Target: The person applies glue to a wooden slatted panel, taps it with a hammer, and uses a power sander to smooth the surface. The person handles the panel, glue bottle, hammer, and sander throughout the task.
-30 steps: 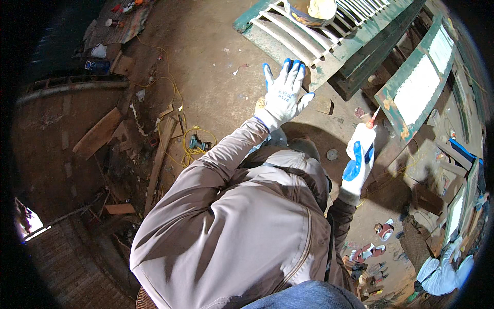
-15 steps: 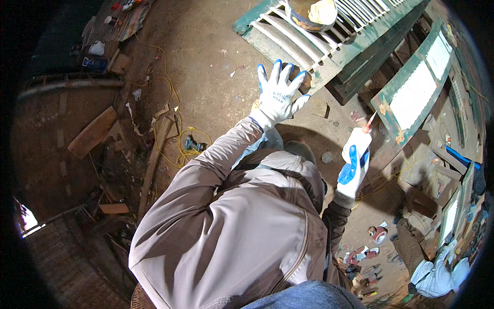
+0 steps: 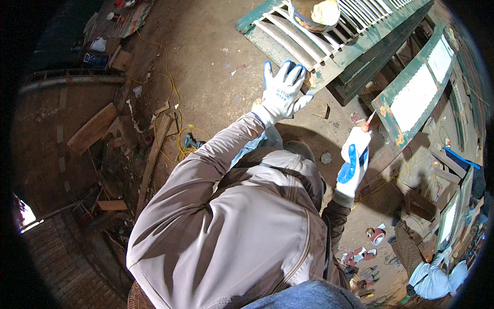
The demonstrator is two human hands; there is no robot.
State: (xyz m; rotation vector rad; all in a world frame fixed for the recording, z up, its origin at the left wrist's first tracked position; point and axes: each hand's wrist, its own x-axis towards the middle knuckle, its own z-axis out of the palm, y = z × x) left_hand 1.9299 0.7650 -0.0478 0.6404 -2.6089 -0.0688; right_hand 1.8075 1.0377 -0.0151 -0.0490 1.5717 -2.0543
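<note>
My left hand (image 3: 282,93), in a white glove with blue fingertips, is open with its fingers spread. It is at the near corner of a green louvered shutter (image 3: 329,72) with white slats; whether the fingertips touch it I cannot tell. My right hand (image 3: 352,167), gloved alike, is closed around a white squeeze bottle (image 3: 358,138). The bottle's reddish cap and thin nozzle point up toward a green-framed panel (image 3: 385,110) with bright white panes. On the shutter rests a dark bowl (image 3: 303,21) holding something pale.
A yellow cord (image 3: 172,85) runs over the floor at left, beside a teal power tool (image 3: 191,141) and wooden planks (image 3: 154,159). More framed panels (image 3: 450,216) stand at far right. A crouching person (image 3: 435,275) is at the lower right.
My left hand has shifted slightly right, and its fingers now slant more toward the shutter's corner. My right hand keeps the bottle in nearly the same place.
</note>
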